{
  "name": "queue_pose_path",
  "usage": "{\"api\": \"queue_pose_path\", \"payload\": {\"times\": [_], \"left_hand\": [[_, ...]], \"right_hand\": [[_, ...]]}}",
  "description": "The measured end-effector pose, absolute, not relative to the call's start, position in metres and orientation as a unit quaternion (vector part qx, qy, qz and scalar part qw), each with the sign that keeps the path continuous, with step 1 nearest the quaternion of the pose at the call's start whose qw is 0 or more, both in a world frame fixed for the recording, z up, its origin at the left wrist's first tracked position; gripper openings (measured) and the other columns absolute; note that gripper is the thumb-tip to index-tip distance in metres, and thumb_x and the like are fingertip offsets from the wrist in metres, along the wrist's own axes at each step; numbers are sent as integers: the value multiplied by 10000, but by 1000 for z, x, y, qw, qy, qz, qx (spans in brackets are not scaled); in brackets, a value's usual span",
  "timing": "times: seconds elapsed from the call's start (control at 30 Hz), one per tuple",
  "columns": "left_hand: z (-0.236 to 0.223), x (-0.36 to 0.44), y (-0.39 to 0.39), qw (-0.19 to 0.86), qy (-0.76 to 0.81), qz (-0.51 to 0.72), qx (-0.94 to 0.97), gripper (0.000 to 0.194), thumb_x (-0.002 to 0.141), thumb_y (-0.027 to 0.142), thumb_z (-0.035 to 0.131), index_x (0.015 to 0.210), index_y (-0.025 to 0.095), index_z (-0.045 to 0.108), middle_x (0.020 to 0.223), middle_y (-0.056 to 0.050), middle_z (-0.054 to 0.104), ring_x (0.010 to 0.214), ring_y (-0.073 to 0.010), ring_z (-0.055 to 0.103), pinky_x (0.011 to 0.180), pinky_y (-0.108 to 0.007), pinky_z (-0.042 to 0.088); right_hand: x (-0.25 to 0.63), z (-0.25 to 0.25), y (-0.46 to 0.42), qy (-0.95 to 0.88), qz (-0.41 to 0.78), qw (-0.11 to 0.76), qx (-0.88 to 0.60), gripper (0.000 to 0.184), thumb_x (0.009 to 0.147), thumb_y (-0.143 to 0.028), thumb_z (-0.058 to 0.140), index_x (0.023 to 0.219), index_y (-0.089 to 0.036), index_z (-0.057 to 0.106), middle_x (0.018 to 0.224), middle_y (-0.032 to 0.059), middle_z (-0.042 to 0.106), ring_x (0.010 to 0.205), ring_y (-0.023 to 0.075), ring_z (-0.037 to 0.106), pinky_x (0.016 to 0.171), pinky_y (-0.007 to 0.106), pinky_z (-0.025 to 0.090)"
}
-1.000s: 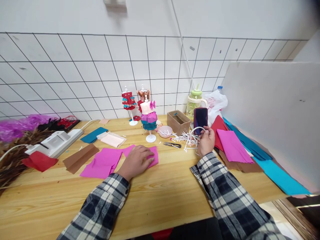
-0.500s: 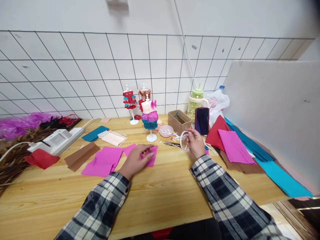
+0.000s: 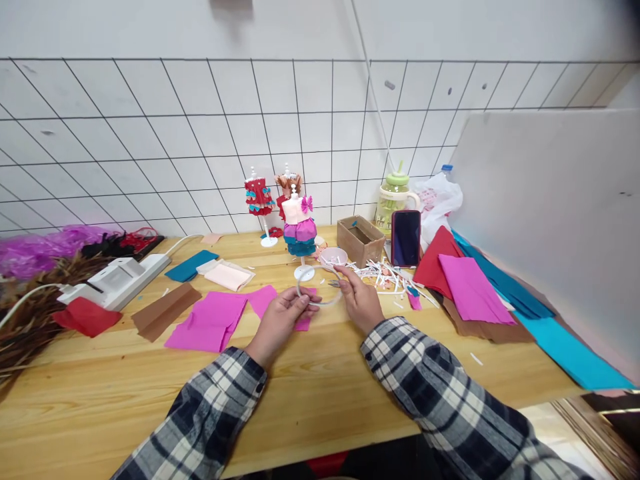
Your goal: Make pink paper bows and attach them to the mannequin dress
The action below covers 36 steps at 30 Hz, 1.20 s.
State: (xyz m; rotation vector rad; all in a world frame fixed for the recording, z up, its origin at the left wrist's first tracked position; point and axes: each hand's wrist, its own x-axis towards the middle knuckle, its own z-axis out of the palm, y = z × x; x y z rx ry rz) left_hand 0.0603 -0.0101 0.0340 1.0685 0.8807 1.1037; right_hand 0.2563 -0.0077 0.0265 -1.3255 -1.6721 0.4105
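Observation:
My left hand (image 3: 280, 323) and my right hand (image 3: 361, 301) hold a thin white ring (image 3: 327, 305), like a narrow roll of tape, above the table. Left thumb and fingers pinch its lower part, while the right fingertips grip its upper right. Below the ring lies a small magenta piece of crepe paper (image 3: 303, 325), partly covered by my left hand. A miniature dress form (image 3: 300, 231) in a pale pink, magenta and teal paper dress stands just behind. The snips (image 3: 334, 283) are mostly hidden behind the ring and my right hand.
White paper scraps (image 3: 385, 275) lie before a cardboard box (image 3: 361, 241) and a phone (image 3: 405, 239). Stacked coloured paper (image 3: 475, 293) is at right. Magenta sheets (image 3: 207, 323), a brown piece (image 3: 167, 311) and a power strip (image 3: 117, 283) are at left. A pink bowl (image 3: 333, 256) sits behind the ring.
My right hand has brought the white ring leftward from the scraps by the phone. My left hand has lifted off the small magenta paper and taken hold of the ring too.

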Motion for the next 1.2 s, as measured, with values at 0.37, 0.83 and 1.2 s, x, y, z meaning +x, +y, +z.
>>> {"api": "queue_pose_path", "payload": {"times": [0.37, 0.83, 1.2], "left_hand": [[22, 35, 17, 694, 344, 582, 248, 117, 897, 131, 550, 907, 117, 666, 853, -74, 724, 778, -134, 701, 773, -303, 601], [37, 21, 10, 728, 312, 588, 165, 156, 956, 153, 459, 974, 145, 614, 777, -15, 698, 535, -55, 655, 478, -127, 552], [28, 37, 2, 714, 359, 535, 274, 125, 871, 108, 585, 983, 157, 557, 743, -12, 677, 506, -30, 620, 514, -76, 518]], "right_hand": [[328, 22, 1, -719, -76, 352, -595, 363, 901, -257, 467, 1240, -199, 583, 1329, 111, 541, 1218, 267, 460, 1030, 462, 353], [217, 18, -23, -906, 99, 198, -362, 188, 804, -319, 663, 978, -262, 706, 946, 24, 681, 937, 205, 581, 852, 367, 374], [234, 21, -10, -773, 202, 409, -441, 277, 825, -310, 657, 1076, -194, 675, 904, 46, 699, 861, 189, 605, 799, 322, 436]]}}
